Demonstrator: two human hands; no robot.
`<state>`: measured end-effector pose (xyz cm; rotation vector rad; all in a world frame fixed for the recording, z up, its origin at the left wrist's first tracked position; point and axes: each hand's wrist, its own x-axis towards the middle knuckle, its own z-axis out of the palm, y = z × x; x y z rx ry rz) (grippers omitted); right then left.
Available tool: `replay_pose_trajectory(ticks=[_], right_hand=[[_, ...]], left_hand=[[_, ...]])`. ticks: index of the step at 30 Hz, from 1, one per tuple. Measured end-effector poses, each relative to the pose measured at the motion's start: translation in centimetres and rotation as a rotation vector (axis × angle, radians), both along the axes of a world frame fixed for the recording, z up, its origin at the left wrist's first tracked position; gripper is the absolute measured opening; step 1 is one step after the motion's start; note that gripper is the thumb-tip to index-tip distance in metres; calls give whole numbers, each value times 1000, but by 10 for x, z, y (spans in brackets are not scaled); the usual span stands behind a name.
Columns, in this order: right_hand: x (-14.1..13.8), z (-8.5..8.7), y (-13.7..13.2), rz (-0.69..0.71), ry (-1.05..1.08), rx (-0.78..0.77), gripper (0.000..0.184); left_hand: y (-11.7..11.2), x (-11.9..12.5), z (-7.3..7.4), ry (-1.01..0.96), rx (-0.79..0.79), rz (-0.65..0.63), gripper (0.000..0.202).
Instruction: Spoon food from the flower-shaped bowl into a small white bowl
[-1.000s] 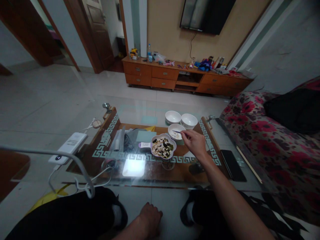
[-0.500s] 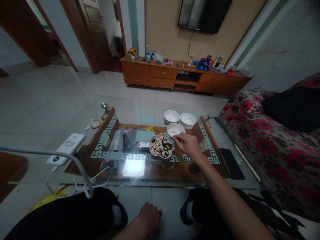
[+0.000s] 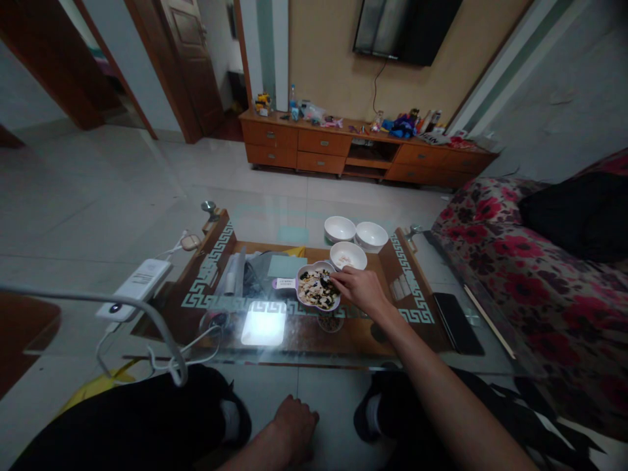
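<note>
A flower-shaped dish (image 3: 299,303) with a purple rim and a labelled handle (image 3: 284,283) sits on the glass table. It holds a mix of pale, black and green pieces, perhaps seeds or beans. Over the dish's right side, my right hand (image 3: 362,290) is closed in a pinch, fingertips at the mix; whatever it grips is too small to make out. Just behind stands a white bowl (image 3: 348,247) with a few pale pieces inside. My left hand (image 3: 296,424) hangs between my knees, below the table edge, its fingers curled with nothing visible in them.
Two more white bowls (image 3: 339,229) stand farther back. A black phone (image 3: 457,323) lies at the table's right; a white power strip (image 3: 135,290) with cables is at the left. A flowered sofa (image 3: 495,209) flanks the right side, and a wooden cabinet (image 3: 321,142) lines the wall.
My right hand has moved from the near rim of the white bowl down and left to the mix in the flower-shaped dish. My left hand stays put.
</note>
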<state>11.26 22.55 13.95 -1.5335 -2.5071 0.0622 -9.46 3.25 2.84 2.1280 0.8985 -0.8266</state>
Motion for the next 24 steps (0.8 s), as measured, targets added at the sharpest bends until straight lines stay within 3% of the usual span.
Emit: replay_pose_trajectory(ticks=[5, 15, 24], right_hand=[[-2, -2, 1, 25, -21, 1, 30], [-1, 4, 1, -66, 52, 36, 34], [-1, 7, 0, -88, 6, 12, 25]], left_hand=[[0, 0, 3, 0, -6, 1, 62], [-3, -1, -8, 3, 20, 2, 62], [0, -1, -3, -8, 5, 9, 61]])
